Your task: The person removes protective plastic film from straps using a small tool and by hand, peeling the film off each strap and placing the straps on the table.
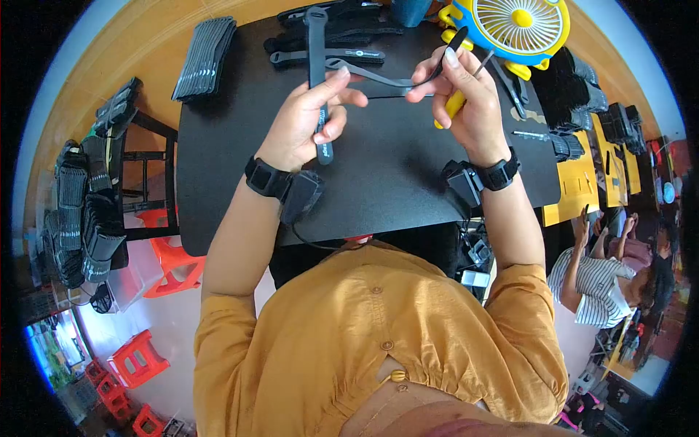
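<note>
My left hand (309, 120) is closed around a long, flat black strap (316, 62) with a slotted, rounded end at the top and pale lettering near its lower end. A thinner grey strap (378, 79) stretches between my hands; its left end lies near my left thumb. My right hand (466, 95) pinches this strap's other end, where a dark tip sticks up past the fingers. Tucked in the same hand is a yellow-handled tool (453, 108) with a thin grey shaft; its kind is mostly hidden by the fingers.
More straps (349, 54) lie at the back of the black table (378, 182). A stack of straps (206, 58) stands at its back left corner. A yellow-and-blue fan (520, 22) sits at the back right, with strap piles (575, 95) beyond. Another person (597, 284) sits at right.
</note>
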A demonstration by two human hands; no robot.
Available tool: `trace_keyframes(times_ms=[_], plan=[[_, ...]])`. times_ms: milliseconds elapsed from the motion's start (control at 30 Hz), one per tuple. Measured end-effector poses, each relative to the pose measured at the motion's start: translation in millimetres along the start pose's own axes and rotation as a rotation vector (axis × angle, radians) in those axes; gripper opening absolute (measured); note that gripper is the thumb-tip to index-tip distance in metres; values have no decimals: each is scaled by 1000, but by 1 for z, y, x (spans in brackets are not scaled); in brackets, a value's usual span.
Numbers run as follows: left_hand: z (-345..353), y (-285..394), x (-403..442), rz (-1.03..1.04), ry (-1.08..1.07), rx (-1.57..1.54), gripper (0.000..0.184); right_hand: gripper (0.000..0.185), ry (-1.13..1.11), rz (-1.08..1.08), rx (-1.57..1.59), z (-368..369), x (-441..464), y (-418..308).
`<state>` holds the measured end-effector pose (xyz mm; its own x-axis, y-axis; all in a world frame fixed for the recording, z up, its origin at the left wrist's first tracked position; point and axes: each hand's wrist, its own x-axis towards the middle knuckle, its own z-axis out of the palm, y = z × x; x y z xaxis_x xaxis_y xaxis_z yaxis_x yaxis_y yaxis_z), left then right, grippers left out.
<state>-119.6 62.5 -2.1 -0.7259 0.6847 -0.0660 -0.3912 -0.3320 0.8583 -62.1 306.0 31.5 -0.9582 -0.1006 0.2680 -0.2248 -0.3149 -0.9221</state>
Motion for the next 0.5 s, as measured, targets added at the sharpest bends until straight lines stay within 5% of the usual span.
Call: trace_keyframes(times_ms=[300,500], plan=[[1,-1,3,63,213,74,20,50,-217,69,20,-13,-2,11],[10,17,5,286,448,271,18,22,-111,161,-192,-3,-2,-13]])
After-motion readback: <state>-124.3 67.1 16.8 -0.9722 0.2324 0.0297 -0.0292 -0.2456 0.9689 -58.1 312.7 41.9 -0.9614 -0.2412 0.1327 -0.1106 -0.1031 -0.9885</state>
